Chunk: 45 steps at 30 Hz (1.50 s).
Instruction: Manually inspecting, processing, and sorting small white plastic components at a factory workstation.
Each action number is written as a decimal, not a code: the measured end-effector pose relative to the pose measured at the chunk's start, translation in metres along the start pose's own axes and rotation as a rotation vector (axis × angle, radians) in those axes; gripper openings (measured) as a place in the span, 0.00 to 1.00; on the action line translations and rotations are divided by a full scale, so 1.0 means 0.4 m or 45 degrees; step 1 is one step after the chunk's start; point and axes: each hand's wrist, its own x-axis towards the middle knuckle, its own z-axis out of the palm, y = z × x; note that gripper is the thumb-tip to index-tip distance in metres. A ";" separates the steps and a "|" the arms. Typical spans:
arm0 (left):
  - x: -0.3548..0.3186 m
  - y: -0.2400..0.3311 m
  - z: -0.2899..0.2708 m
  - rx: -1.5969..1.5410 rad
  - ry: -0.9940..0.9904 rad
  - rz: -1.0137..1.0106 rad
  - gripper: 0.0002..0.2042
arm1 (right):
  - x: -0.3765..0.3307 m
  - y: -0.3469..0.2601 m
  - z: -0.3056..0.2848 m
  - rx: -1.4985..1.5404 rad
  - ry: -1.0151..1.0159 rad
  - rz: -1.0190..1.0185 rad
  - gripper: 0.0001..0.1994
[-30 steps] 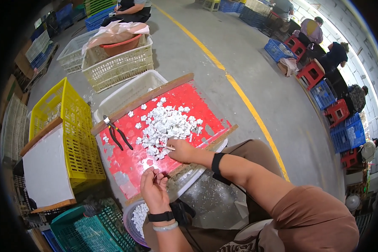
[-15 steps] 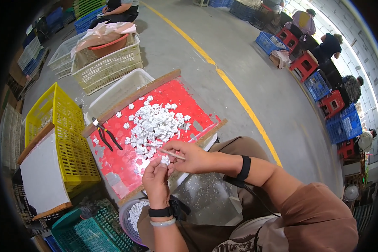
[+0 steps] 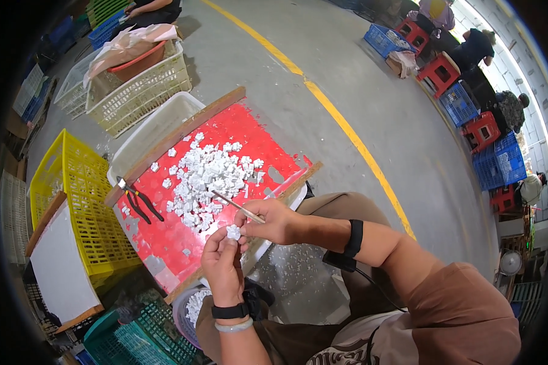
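Between the thumb and fingers of my left hand (image 3: pixel 224 263) is a small white flower-shaped piece (image 3: pixel 233 232), held over the near edge of the red board (image 3: pixel 164 249). My right hand (image 3: pixel 273 220) is closed round a thin rod-like tool (image 3: pixel 228 199) with a light handle and a darker shaft, its tip pointing up and left toward the board. Right fingertips are close to the white piece; whether they touch it I cannot tell. Beyond my hands lies a heap of similar white pieces (image 3: pixel 207 176). Dark-handled pliers (image 3: pixel 141 199) rest at the board's left side.
A yellow crate (image 3: pixel 106 213) stands left of the board, a white tub (image 3: pixel 158 125) behind it. Below the board sits a round basin (image 3: pixel 186 325) of white pieces, near a green basket (image 3: pixel 146 334). Scraps litter the floor by my legs. Several people sit at the far right.
The whole view has shifted slightly, moving the board left in the picture. The tool's shaft now points more steeply up from my right hand. My left hand still holds the white piece.
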 end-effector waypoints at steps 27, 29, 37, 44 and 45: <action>-0.001 -0.031 0.030 -0.054 0.085 -0.105 0.06 | -0.019 0.004 -0.053 -0.172 0.128 0.067 0.04; -0.007 -0.033 0.034 -0.057 0.088 -0.109 0.06 | -0.019 0.007 -0.054 -0.100 0.133 0.115 0.04; -0.006 -0.036 0.020 -0.038 0.035 -0.096 0.06 | -0.016 0.018 -0.056 0.298 0.046 0.300 0.02; -0.007 -0.016 0.085 -0.060 -0.016 -0.145 0.06 | -0.021 -0.024 -0.126 0.194 0.005 0.431 0.04; -0.011 0.000 0.082 0.032 -0.034 -0.117 0.05 | -0.030 -0.055 -0.112 -0.058 0.059 0.460 0.05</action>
